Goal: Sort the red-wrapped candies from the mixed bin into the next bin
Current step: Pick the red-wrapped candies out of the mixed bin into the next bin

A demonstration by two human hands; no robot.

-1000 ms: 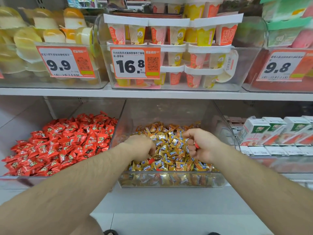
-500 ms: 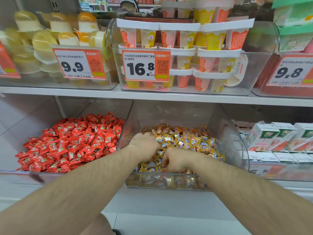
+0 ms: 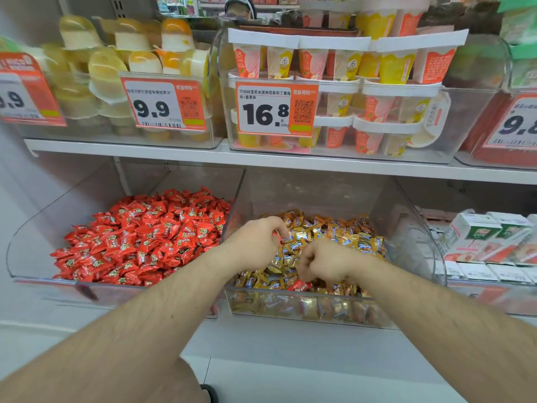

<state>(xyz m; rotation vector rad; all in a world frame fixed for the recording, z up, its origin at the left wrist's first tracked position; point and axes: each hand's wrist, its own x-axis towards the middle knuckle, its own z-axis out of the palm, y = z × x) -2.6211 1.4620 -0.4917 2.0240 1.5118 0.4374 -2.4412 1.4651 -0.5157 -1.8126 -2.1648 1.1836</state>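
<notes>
While both forearms reach into the mixed bin [image 3: 412, 237], the left hand [image 3: 255, 242] curls round what appears a red-wrapped candy [image 3: 276, 235]; the right hand [image 3: 322, 261] pinches downward, contents unclear. Left of both hands sits the red bin [image 3: 35, 228].

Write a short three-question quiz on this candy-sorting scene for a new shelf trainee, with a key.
1. True or false: both hands are inside the bin of gold-wrapped candies.
2. Which way from that mixed bin is the bin of red-wrapped candies? A) left B) right C) on the shelf above
3. Fill in: the price tag directly above the mixed bin reads ____.

Key
1. True: the left hand and the right hand are both over the gold pile, fingers curled down into it; a red-wrapped candy lies by the right hand.
2. A.
3. 16.8.
</notes>
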